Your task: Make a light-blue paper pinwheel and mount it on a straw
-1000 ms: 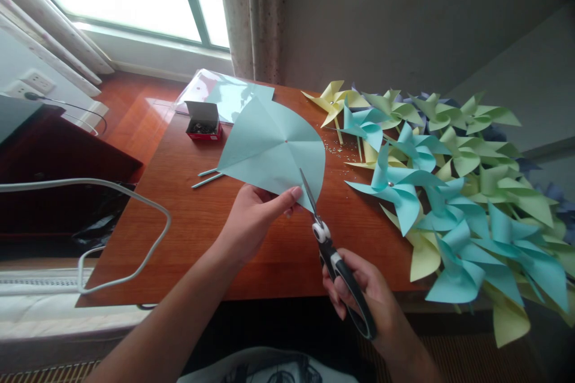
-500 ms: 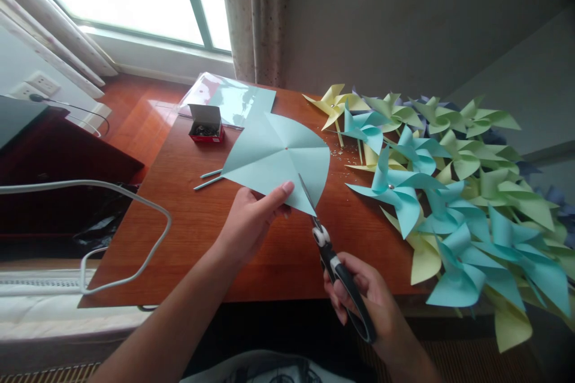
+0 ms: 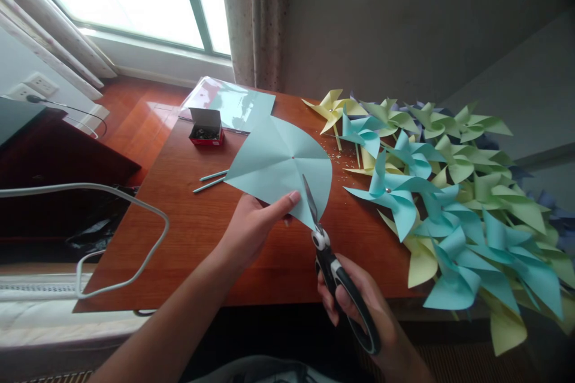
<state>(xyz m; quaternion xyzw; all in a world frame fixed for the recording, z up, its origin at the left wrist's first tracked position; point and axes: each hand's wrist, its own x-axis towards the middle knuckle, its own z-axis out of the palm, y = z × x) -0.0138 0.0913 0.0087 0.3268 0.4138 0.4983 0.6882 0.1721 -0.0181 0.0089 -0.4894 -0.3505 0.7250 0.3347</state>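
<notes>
My left hand (image 3: 265, 215) pinches the near edge of a light-blue paper sheet (image 3: 269, 155), thumb on top and fingers underneath. The sheet has rounded sides, diagonal creases and a small dot at its centre. In my right hand (image 3: 359, 293) is a pair of scissors (image 3: 324, 245) with black and white handles. Its blades lie at the sheet's near right corner and point toward the centre along a crease. One blade shows on top of the paper; the other is mostly hidden. Two thin light-blue sticks (image 3: 211, 179) lie left of the sheet.
A small open red box (image 3: 206, 134) of dark bits stands behind the sticks. Beyond it lie clear plastic film and blue paper (image 3: 242, 109). Several finished paper pinwheels (image 3: 390, 191) crowd the right side of the wooden table (image 3: 179, 239). A white bent tube (image 3: 157, 221) crosses the left edge.
The sheet has shifted slightly right and toward me, with my left hand. The scissors have dropped slightly toward me and their visible blade is tilted a little differently.
</notes>
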